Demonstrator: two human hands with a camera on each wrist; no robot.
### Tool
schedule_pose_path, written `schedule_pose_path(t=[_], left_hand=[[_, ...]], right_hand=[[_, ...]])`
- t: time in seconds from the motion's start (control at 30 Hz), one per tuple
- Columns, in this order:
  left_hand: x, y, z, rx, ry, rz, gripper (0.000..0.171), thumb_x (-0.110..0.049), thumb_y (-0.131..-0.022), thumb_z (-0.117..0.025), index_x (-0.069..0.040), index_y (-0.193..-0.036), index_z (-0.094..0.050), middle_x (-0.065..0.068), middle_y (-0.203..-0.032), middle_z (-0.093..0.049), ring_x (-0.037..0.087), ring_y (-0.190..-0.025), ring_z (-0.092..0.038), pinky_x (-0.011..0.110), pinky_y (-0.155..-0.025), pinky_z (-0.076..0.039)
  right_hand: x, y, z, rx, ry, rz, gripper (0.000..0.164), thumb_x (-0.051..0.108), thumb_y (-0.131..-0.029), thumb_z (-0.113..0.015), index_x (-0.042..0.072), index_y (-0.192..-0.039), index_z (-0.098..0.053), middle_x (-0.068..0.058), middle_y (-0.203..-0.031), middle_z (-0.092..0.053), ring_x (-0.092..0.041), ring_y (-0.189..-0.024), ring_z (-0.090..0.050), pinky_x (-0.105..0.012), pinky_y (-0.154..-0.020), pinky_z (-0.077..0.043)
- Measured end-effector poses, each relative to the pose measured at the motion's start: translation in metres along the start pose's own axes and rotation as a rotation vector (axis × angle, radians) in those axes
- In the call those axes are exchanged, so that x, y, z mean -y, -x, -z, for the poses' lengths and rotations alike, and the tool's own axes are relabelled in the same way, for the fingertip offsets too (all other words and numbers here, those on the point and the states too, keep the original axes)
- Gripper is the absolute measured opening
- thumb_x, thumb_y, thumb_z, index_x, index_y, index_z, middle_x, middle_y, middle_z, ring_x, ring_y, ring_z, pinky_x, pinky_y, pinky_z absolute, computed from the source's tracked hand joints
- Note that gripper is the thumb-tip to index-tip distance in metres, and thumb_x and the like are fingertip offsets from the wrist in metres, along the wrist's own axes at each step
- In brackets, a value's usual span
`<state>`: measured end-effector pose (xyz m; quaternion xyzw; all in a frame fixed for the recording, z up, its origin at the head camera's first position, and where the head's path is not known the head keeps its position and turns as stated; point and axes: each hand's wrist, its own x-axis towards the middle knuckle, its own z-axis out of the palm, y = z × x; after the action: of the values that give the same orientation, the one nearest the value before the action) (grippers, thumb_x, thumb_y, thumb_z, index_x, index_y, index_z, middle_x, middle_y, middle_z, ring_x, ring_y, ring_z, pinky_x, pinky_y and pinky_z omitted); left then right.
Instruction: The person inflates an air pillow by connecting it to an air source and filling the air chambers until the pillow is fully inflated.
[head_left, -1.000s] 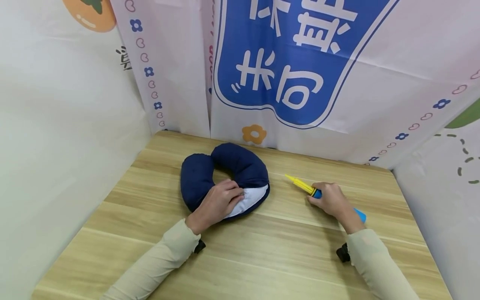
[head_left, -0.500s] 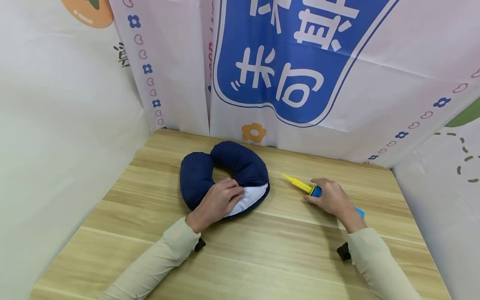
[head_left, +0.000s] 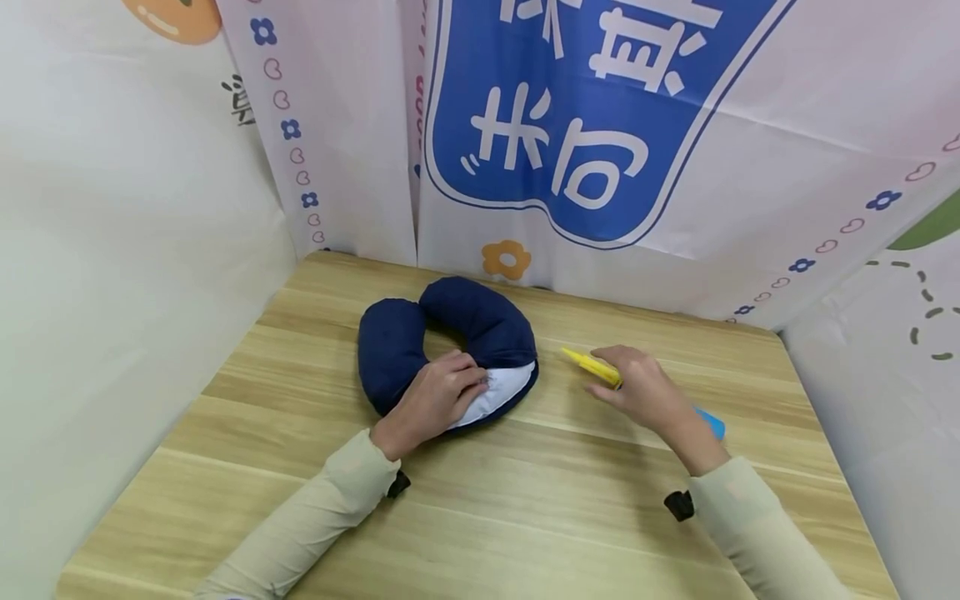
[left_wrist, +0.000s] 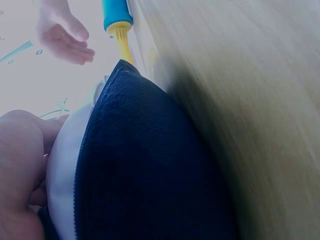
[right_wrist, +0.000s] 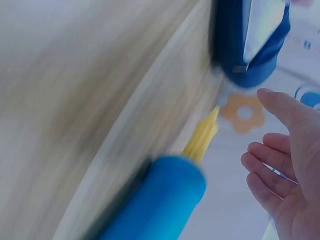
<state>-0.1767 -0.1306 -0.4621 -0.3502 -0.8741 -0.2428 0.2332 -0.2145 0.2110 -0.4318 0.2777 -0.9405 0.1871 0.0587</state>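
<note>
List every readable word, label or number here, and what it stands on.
"未来可期": white, sideways, on the blue panel; "来" and "期" are cut by the top edge.
Reddish lettering beside it: partly hidden in a fold, unreadable.
Dark writing on the left wall: unreadable.
Grey print on the neck pillow: too small.
Hand pump: none visible.

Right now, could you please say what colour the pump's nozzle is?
The nozzle is yellow, clearest in the head view.
</note>
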Motion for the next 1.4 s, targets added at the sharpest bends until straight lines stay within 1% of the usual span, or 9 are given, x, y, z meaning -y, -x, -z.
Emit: schedule_pose_path(t=[0.23,0.43,0.57,0.7,0.8,0.97,1.03,1.2,1.4], left_hand=[[0.001,-0.002,0.000,0.002,0.005,0.002,0.008,-0.009,-0.096,-0.077,-0.005,-0.101,-0.082,0.005,-0.094,-0.075,0.017,-0.086,-0.065,0.029,-0.076,-0.057],[0.002,-0.001,0.001,-0.008,-0.002,-0.004,0.008,-0.010,-0.096,-0.078,-0.005,-0.101,-0.082,0.005,-0.094,-0.075,0.018,-0.086,-0.065,0.030,-0.077,-0.058],[0.001,-0.001,0.001,-0.012,-0.007,-0.006,0.009,-0.010,-0.095,-0.078,-0.005,-0.101,-0.082,0.006,-0.093,-0.075,0.018,-0.085,-0.065,0.030,-0.075,-0.058],[0.002,-0.001,0.001,-0.007,-0.010,0.001,0.009,-0.011,-0.096,-0.078,-0.005,-0.101,-0.082,0.006,-0.093,-0.075,0.018,-0.085,-0.066,0.029,-0.075,-0.058],[0.002,-0.001,0.000,-0.003,-0.010,0.005,0.009,-0.011,-0.096,-0.078,-0.005,-0.102,-0.082,0.006,-0.094,-0.075,0.018,-0.086,-0.066,0.029,-0.076,-0.059],[0.002,0.000,0.000,0.000,-0.007,0.007,0.009,-0.011,-0.096,-0.078,-0.006,-0.102,-0.082,0.005,-0.094,-0.075,0.017,-0.086,-0.066,0.030,-0.076,-0.058],[0.001,0.001,0.000,-0.001,-0.007,0.006,0.008,-0.010,-0.096,-0.078,-0.006,-0.102,-0.082,0.005,-0.094,-0.075,0.017,-0.086,-0.065,0.030,-0.076,-0.058],[0.001,0.001,0.001,-0.010,-0.011,-0.004,0.008,-0.010,-0.096,-0.078,-0.005,-0.101,-0.082,0.005,-0.094,-0.075,0.017,-0.086,-0.066,0.030,-0.076,-0.058],[0.001,0.001,-0.001,-0.010,-0.019,-0.006,0.008,-0.010,-0.095,-0.078,-0.005,-0.101,-0.082,0.005,-0.094,-0.075,0.017,-0.085,-0.066,0.030,-0.077,-0.058]], right_hand=[[0.031,-0.008,-0.016,-0.065,-0.014,0.146,0.048,0.028,-0.091,-0.085,-0.002,-0.126,-0.073,-0.019,-0.122,-0.077,-0.037,-0.117,-0.073,-0.050,-0.098,-0.061],[0.057,-0.018,-0.027,-0.094,-0.092,0.232,0.036,0.019,-0.090,-0.085,-0.001,-0.119,-0.076,-0.017,-0.114,-0.079,-0.031,-0.106,-0.077,-0.045,-0.090,-0.064],[0.070,-0.025,-0.036,-0.092,-0.184,0.227,0.025,0.014,-0.092,-0.083,0.003,-0.113,-0.079,-0.011,-0.106,-0.080,-0.025,-0.098,-0.077,-0.041,-0.085,-0.065],[0.078,-0.030,-0.047,-0.088,-0.271,0.194,0.013,0.013,-0.095,-0.080,0.007,-0.107,-0.080,-0.004,-0.100,-0.080,-0.020,-0.092,-0.076,-0.040,-0.087,-0.062],[0.082,-0.033,-0.055,-0.082,-0.319,0.174,0.009,0.011,-0.097,-0.078,0.008,-0.105,-0.081,-0.003,-0.099,-0.081,-0.016,-0.089,-0.076,-0.040,-0.085,-0.062],[0.085,-0.034,-0.063,-0.080,-0.395,0.151,0.007,0.010,-0.098,-0.076,0.008,-0.103,-0.080,-0.005,-0.101,-0.081,-0.016,-0.088,-0.075,-0.041,-0.076,-0.064],[0.085,-0.034,-0.065,-0.088,-0.417,0.150,0.007,0.010,-0.098,-0.076,0.008,-0.103,-0.080,-0.006,-0.101,-0.081,-0.017,-0.088,-0.076,-0.037,-0.075,-0.064],[0.084,-0.032,-0.066,-0.107,-0.464,0.176,0.007,0.009,-0.097,-0.076,0.008,-0.102,-0.080,-0.004,-0.100,-0.081,-0.015,-0.090,-0.076,-0.028,-0.076,-0.062],[0.081,-0.032,-0.065,-0.097,-0.514,0.214,0.008,0.010,-0.097,-0.076,0.008,-0.103,-0.080,-0.002,-0.100,-0.081,-0.014,-0.092,-0.075,-0.028,-0.077,-0.062]])
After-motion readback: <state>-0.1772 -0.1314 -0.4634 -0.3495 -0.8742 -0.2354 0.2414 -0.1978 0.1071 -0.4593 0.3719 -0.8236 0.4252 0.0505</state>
